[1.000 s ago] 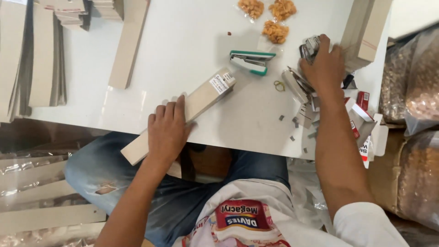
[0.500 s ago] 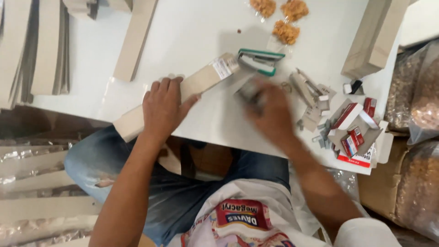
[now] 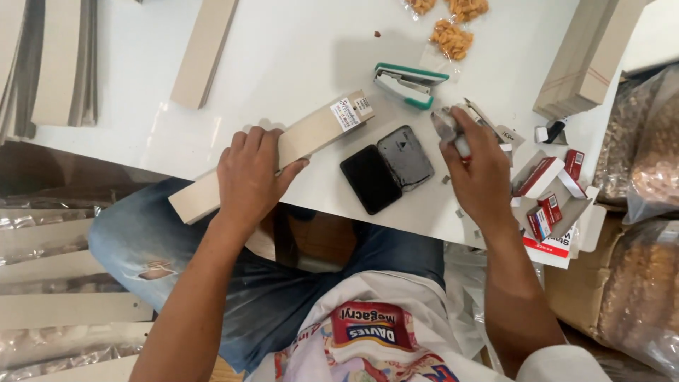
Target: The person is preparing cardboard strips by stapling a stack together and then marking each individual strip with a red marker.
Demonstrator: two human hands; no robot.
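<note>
Both hands work at the near edge of the white table (image 3: 283, 56). Left hand (image 3: 249, 177) lies palm down with fingers spread over the flat tan cardboard box (image 3: 304, 138), pressing it to the table rather than clasping it; the box runs at a slant, its labelled end just left of the open black ink pad (image 3: 387, 168) and its other end jutting past the table edge over the person's knee. Right hand (image 3: 482, 170), just right of the ink pad, is curled shut around a small stamp (image 3: 453, 134) with a pale handle, whose upper part sticks up above the fingers. The ink pad lies hinged open in two dark halves between the two hands, touching neither. Beyond the ink pad, farther from the person, sits a green and grey stapler (image 3: 409, 83), and past that lie clear packets of orange snacks (image 3: 453, 39). To the right of the ink pad, behind the right hand, are an opened metal stapler (image 3: 488, 124), small red and white staple boxes (image 3: 548, 187) and scattered staple strips. Far left of the ink pad lie stacks of flat cardboard sleeves (image 3: 49, 64).
</note>
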